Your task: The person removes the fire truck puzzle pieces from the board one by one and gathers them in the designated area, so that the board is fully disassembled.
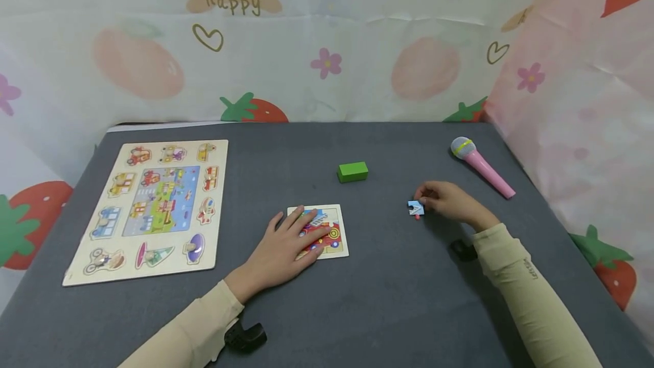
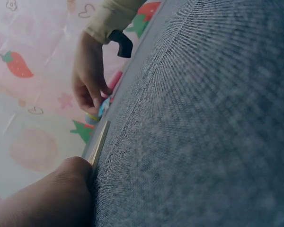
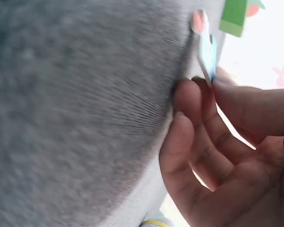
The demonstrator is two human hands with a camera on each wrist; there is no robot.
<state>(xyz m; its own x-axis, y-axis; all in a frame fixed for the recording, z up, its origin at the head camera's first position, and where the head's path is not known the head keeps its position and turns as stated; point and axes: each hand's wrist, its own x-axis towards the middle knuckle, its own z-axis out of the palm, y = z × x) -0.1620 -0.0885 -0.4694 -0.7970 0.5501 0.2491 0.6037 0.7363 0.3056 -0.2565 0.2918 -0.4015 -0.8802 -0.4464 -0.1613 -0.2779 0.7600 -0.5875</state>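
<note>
Right hand: my right hand (image 1: 449,200) is closed to a pinch, its thumb and index finger holding 1 jigsaw piece by its edge; the remaining fingers curl loosely.
Jigsaw piece: the light-blue piece (image 1: 416,208) sits at the left side of those fingertips, its 1 red-pink tab pointing roughly towards me. The right-wrist view shows it nearly edge-on, so it is tilted; whether it touches the tabletop (image 1: 368,311), I cannot tell.
Small vehicle puzzle: the cream-framed puzzle (image 1: 334,246) lies flat under my left hand (image 1: 288,249), which is spread with fingers fairly straight, resting on it and gripping nothing that I can see. My fingers hide much of the picture, so I cannot tell where a gap may be.
Key relation: the puzzle lies to the left of the piece and slightly nearer my body, well apart from it; the 2 sit on opposite sides of a stretch of cloth. My right hand has the piece, my left hand the puzzle.
Green block: the block (image 1: 352,172) stands beyond the straight line between the 2.
Pink toy microphone: it (image 1: 482,166) lies beyond my right hand, handle slanting towards me and rightward.
</note>
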